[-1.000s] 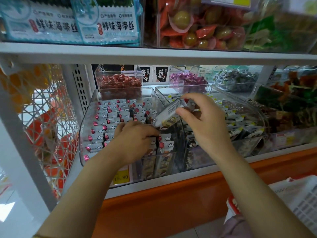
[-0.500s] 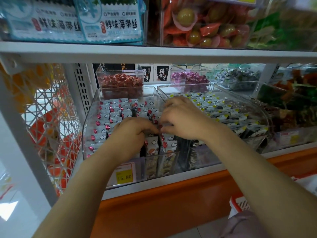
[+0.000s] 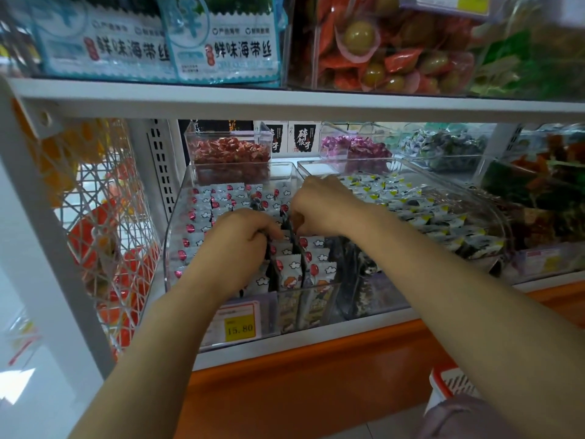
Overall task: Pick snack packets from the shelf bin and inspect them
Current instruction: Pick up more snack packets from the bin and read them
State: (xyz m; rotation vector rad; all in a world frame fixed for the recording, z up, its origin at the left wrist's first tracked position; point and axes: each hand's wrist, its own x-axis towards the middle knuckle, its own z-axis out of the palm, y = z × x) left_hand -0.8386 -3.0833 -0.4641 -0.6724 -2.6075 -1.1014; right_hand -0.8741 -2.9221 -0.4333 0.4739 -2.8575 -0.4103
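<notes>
place: shop, probably snack aisle | shelves (image 3: 285,101) of clear bins (image 3: 497,223) | price tag (image 3: 239,324) 15.80

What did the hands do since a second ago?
The right hand came down from holding one packet up and now digs among the snack packets in the clear bin; that packet is no longer raised. The left hand stayed in the bin.

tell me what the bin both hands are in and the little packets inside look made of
The bin: clear rigid plastic, likely acrylic, glossy; the packets and price tag show through its walls, and the edges catch light. Packets: thin printed plastic film, slightly shiny, with crimped zigzag end seals; a foil lining cannot be told.
</notes>
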